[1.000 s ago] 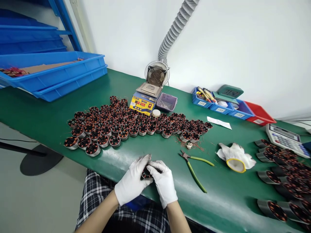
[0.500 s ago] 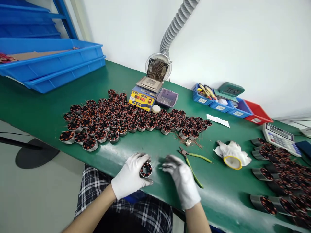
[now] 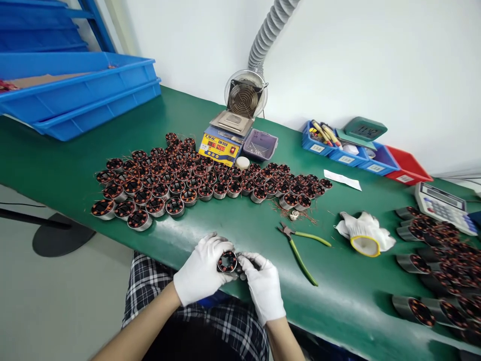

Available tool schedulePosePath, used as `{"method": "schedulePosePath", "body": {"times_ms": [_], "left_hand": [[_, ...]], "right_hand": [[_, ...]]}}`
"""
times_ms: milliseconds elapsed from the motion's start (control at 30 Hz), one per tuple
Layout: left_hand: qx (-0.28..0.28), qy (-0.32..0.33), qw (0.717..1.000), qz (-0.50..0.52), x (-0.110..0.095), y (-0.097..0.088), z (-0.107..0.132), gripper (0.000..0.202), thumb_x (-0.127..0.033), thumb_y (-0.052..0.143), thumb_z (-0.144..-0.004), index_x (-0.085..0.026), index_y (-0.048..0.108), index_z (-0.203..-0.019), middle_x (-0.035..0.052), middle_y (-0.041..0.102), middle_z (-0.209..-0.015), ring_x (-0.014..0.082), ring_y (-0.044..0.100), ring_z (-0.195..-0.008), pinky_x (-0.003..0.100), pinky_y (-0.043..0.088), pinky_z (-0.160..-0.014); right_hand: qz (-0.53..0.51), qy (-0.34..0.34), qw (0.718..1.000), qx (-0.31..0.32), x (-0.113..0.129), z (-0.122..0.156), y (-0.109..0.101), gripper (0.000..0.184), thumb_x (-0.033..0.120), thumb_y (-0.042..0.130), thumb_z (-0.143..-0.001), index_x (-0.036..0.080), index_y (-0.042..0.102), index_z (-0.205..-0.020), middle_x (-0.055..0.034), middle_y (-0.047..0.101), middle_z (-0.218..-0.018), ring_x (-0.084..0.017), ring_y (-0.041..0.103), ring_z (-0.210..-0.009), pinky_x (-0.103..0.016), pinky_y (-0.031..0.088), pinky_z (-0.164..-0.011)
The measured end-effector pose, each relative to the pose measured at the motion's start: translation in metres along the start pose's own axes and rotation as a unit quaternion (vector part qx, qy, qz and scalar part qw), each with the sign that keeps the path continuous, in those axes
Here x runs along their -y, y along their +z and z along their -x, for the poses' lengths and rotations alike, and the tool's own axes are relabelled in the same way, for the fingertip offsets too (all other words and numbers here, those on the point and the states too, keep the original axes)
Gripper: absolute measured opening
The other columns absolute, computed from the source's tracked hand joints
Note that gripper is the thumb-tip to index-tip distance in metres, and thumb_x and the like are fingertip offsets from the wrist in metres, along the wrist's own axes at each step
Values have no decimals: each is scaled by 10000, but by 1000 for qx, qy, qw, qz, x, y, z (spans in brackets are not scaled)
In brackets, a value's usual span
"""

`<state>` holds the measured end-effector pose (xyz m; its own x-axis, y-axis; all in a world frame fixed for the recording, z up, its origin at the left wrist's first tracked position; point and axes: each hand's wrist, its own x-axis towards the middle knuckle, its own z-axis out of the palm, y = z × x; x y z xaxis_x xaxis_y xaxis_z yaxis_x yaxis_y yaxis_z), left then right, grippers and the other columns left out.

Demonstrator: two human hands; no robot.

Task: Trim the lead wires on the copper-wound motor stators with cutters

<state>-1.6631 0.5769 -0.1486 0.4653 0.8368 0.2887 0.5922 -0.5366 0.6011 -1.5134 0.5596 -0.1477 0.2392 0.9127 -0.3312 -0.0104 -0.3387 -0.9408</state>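
A motor stator (image 3: 227, 261), a short metal ring with copper windings inside, is held near the table's front edge. My left hand (image 3: 205, 268), in a white glove with dark fingertips, is wrapped round its left side, and the open end faces up towards me. My right hand (image 3: 263, 283), gloved too, has its fingers bent and closed against the right side of the ring. Whether a wire lies between those fingertips is too small to tell. To the right of my hands lie cutting pliers (image 3: 300, 255) with green handles, spread apart.
Rows of wound stators (image 3: 175, 185) stand behind my hands, and more stators (image 3: 443, 271) are at the right. A yellow-blue solder pot (image 3: 218, 149) stands at the back beside a purple tray (image 3: 260, 145). Spare gloves (image 3: 364, 233), a calculator (image 3: 443, 208) and blue bins (image 3: 86, 95) are around.
My right hand has moved left, from beside the pliers to the stator, and its fingers have closed in. My left hand keeps its hold. The view has shifted slightly.
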Motion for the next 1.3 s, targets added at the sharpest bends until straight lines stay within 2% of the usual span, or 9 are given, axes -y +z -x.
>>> {"method": "schedulePosePath", "body": {"times_ms": [267,333,433,533,700,800,1000,1133,1300], "left_hand": [[27,-20,999,-9,-2,-6,1,556,-233,789,-542,-195,458,-987,68,596,-978,260,562,-958,493,388,-950],[32,-16,999,-15,-9,-9,3,703,-338,778,-565,-188,392,-1133,117,548,-1096,298,516,-1050,505,390,-942],[28,2,1000,-5,-21,-13,4,1017,-556,695,-600,-167,111,-1337,201,396,-1274,352,406,-1180,513,380,-948],[74,0,997,-8,-28,-15,1,996,-578,623,-670,-159,32,-1354,221,386,-1272,363,422,-1167,518,385,-933],[136,-35,989,-34,-24,-13,-7,776,-431,639,-728,-157,190,-1299,183,456,-1197,324,522,-1037,478,445,-857],[149,-24,987,-59,-20,-12,-7,563,-277,590,-789,-169,274,-1242,147,476,-1174,287,538,-997,442,463,-825],[137,19,989,-49,-14,-11,-7,390,-132,563,-773,-196,365,-1102,95,494,-1149,240,524,-1011,401,451,-857],[121,54,989,-64,-12,-11,-8,330,-91,549,-747,-174,406,-1033,102,509,-1137,236,503,-1029,390,430,-872],[137,80,976,-147,-16,-8,-9,123,-134,480,-793,-182,483,-906,63,571,-1009,233,517,-872,405,428,-763]], "right_hand": [[98,-153,965,-191,6,-3,-47,247,375,616,-683,160,667,-791,-72,676,-722,-179,593,-570,-306,495,-553],[159,-271,942,-119,4,13,-45,193,293,578,-754,192,667,-892,-79,690,-859,-193,635,-694,-315,516,-643],[301,-414,856,75,-2,29,-32,341,147,461,-810,233,596,-1112,-76,687,-952,-190,650,-757,-306,523,-661],[365,-449,809,101,-10,28,-19,509,95,409,-787,191,425,-1287,-108,676,-976,-201,651,-750,-313,530,-632],[391,-388,826,119,-15,14,-17,637,57,377,-702,105,313,-1334,-86,690,-789,-204,633,-618,-302,505,-562],[397,-318,847,156,-11,8,-21,492,95,387,-738,133,463,-1223,-67,684,-711,-193,608,-559,-288,472,-539],[278,-208,927,138,2,4,-14,233,261,398,-807,205,584,-679,-8,592,-548,-134,512,-483,-234,400,-515],[202,-121,967,96,8,4,-7,192,287,452,-730,203,542,-583,6,542,-515,-124,468,-482,-234,377,-493],[55,77,985,145,13,7,-11,195,348,532,-653,204,476,-535,76,375,-380,-71,308,-317,-205,243,-332]]}}
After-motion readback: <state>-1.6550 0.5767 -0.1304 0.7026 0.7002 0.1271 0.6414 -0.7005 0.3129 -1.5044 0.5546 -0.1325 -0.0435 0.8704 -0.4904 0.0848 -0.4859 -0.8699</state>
